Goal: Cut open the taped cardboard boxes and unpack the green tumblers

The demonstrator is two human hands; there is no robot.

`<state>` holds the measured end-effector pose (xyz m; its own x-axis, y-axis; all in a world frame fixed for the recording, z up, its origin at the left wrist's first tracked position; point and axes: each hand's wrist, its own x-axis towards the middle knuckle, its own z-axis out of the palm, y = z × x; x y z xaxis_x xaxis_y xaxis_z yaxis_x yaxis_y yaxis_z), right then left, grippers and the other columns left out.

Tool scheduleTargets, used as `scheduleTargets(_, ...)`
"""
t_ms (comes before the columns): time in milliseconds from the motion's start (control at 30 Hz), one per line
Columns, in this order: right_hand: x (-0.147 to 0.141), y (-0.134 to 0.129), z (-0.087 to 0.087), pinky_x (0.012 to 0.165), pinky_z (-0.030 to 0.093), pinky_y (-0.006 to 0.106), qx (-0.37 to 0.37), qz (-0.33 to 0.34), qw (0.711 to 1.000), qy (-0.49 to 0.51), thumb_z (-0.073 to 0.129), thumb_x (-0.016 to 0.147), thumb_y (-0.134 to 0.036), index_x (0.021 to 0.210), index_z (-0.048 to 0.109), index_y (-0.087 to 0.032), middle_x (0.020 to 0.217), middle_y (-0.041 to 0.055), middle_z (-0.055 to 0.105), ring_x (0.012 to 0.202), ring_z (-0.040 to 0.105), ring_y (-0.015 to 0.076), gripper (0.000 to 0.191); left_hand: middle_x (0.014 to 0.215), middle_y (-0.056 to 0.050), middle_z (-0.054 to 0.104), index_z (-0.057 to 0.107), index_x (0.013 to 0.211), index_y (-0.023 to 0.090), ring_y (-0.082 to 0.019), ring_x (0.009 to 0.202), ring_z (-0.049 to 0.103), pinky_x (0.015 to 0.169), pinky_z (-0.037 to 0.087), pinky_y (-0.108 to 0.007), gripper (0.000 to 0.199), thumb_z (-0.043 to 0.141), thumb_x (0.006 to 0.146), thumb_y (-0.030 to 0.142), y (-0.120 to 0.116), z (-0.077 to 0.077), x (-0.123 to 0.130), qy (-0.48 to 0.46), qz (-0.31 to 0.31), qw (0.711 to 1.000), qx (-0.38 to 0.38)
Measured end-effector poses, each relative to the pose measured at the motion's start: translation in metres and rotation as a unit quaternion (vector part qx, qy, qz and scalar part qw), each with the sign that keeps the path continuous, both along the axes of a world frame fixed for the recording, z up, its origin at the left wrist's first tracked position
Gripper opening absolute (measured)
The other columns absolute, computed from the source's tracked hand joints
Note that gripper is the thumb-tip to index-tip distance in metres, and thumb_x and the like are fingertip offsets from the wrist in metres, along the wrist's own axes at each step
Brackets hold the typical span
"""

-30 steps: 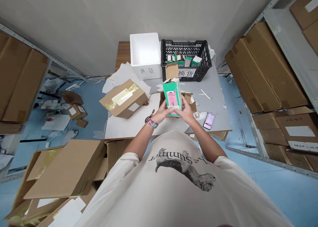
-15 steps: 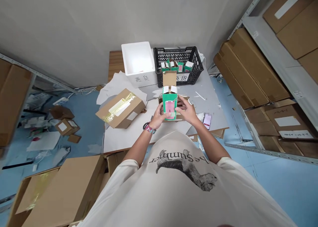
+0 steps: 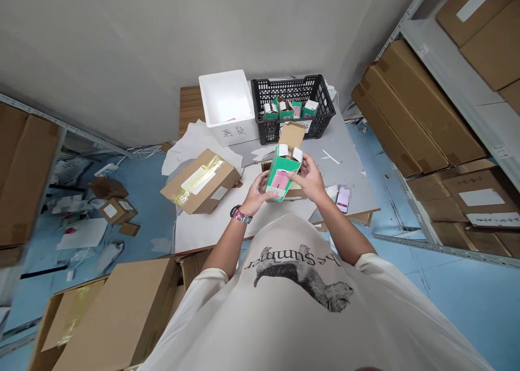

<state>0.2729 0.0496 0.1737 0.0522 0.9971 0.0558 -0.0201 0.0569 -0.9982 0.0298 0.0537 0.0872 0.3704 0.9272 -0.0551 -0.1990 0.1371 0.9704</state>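
Note:
A green box with a pink picture on its front [image 3: 285,168] is held between my two hands, its top flaps standing up and its top tilted to the right. My left hand [image 3: 258,192] grips it at the lower left, the thumb near the bottom corner. On the upper right side, my right hand [image 3: 309,179] grips it with the thumb across the front. Beneath the box, partly hidden, lies an opened cardboard box [image 3: 296,194]. Whatever is inside the green box is hidden from me.
At the table's back stand a white foam box [image 3: 233,130] and a black crate [image 3: 323,124] holding several green boxes. A taped carton [image 3: 217,189] sits left, a phone [image 3: 343,199] right. Shelves with cartons [image 3: 426,127] flank the right side; large cartons [image 3: 117,311] stand lower left.
The green box has gone from upright to tilted, its top leaning right. My right hand has moved up along its side, and my left hand has shifted slightly at its lower corner.

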Motion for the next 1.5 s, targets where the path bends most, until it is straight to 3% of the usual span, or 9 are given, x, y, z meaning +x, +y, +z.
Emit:
scheduleTargets(267, -0.007, -0.002, 0.004, 0.122, 0.067, 0.063, -0.009, -0.050, 0.998, -0.030, 0.099, 0.089, -0.068, 0.182, 0.043, -0.039, 0.164, 0.0164, 0.069, 0.150, 0.070, 0.0427, 0.112, 0.155, -0.013, 0.073, 0.060, 0.161, 0.033, -0.033, 0.127, 0.079, 0.102, 0.070, -0.049, 0.094, 0.104, 0.084, 0.067, -0.014, -0.003, -0.008, -0.019, -0.005, 0.995, -0.093)
scheduleTargets(400, 0.004, -0.006, 0.020, 0.118, 0.071, 0.056, 0.021, 0.020, 0.996, -0.088, 0.099, 0.090, -0.065, 0.193, 0.023, -0.047, 0.176, 0.0119, 0.060, 0.151, 0.070, 0.0388, 0.129, 0.154, -0.013, 0.074, 0.062, 0.154, 0.030, -0.034, 0.135, 0.077, 0.112, 0.068, -0.053, 0.099, 0.112, 0.074, 0.059, -0.017, -0.003, -0.003, 0.027, -0.006, 0.999, -0.016)
scheduleTargets(567, 0.016, -0.027, 0.030, 0.133, 0.058, 0.060, 0.026, 0.144, 0.978, -0.146, 0.095, 0.093, -0.054, 0.194, 0.030, -0.043, 0.185, 0.0088, 0.055, 0.166, 0.058, 0.0399, 0.121, 0.156, -0.017, 0.075, 0.058, 0.163, 0.026, -0.038, 0.137, 0.078, 0.117, 0.066, -0.059, 0.106, 0.108, 0.076, 0.059, -0.031, -0.016, 0.001, 0.112, -0.062, 0.991, 0.034)
scheduleTargets(667, 0.015, -0.048, 0.009, 0.141, 0.047, 0.061, 0.022, 0.176, 0.962, -0.209, 0.097, 0.091, -0.049, 0.192, 0.038, -0.036, 0.186, 0.0122, 0.054, 0.171, 0.052, 0.0426, 0.118, 0.148, -0.015, 0.080, 0.062, 0.160, 0.023, -0.037, 0.131, 0.080, 0.116, 0.066, -0.058, 0.094, 0.104, 0.079, 0.049, -0.042, -0.034, -0.002, 0.208, -0.061, 0.973, 0.074)
scheduleTargets(800, 0.013, -0.080, -0.040, 0.128, 0.057, 0.061, -0.005, 0.222, 0.938, -0.266, 0.087, 0.097, -0.034, 0.183, 0.052, -0.036, 0.163, 0.0140, 0.069, 0.148, 0.068, 0.0402, 0.093, 0.144, -0.015, 0.080, 0.070, 0.148, 0.022, -0.040, 0.133, 0.076, 0.118, 0.062, -0.059, 0.078, 0.099, 0.077, 0.036, -0.060, -0.065, -0.004, 0.302, -0.066, 0.944, 0.119)
scheduleTargets(933, 0.009, -0.101, -0.084, 0.118, 0.062, 0.054, -0.064, 0.242, 0.914, -0.320, 0.080, 0.095, -0.018, 0.175, 0.060, -0.031, 0.147, 0.0137, 0.071, 0.134, 0.071, 0.0366, 0.083, 0.138, -0.015, 0.081, 0.072, 0.145, 0.023, -0.041, 0.127, 0.076, 0.114, 0.063, -0.059, 0.078, 0.100, 0.073, 0.036, -0.077, -0.103, 0.003, 0.308, -0.077, 0.942, 0.105)
scheduleTargets(1133, 0.000, -0.110, -0.125, 0.128, 0.058, 0.051, -0.123, 0.225, 0.896, -0.363, 0.071, 0.096, -0.011, 0.176, 0.057, -0.028, 0.156, 0.0156, 0.067, 0.147, 0.067, 0.0349, 0.084, 0.120, -0.014, 0.080, 0.073, 0.127, 0.023, -0.040, 0.116, 0.074, 0.111, 0.061, -0.062, 0.067, 0.102, 0.069, 0.040, -0.078, -0.146, 0.015, 0.270, -0.056, 0.960, 0.054)
scheduleTargets(1300, -0.008, -0.118, -0.136, 0.135, 0.052, 0.051, -0.099, 0.199, 0.910, -0.349, 0.077, 0.104, -0.030, 0.166, 0.065, -0.026, 0.167, 0.0189, 0.062, 0.158, 0.062, 0.0348, 0.062, 0.131, -0.018, 0.078, 0.071, 0.133, 0.020, -0.043, 0.127, 0.073, 0.119, 0.057, -0.064, 0.075, 0.103, 0.071, 0.045, -0.077, -0.152, 0.017, 0.263, -0.050, 0.963, 0.039)
scheduleTargets(1500, -0.014, -0.131, -0.138, 0.127, 0.059, 0.050, -0.082, 0.074, 0.935, -0.337, 0.054, 0.116, -0.040, 0.133, 0.076, -0.024, 0.171, 0.0221, 0.061, 0.157, 0.063, 0.0341, 0.032, 0.158, -0.022, 0.069, 0.060, 0.161, 0.019, -0.045, 0.149, 0.066, 0.130, 0.051, -0.065, 0.095, 0.101, 0.080, 0.049, -0.098, -0.122, 0.003, 0.256, -0.014, 0.962, 0.094)
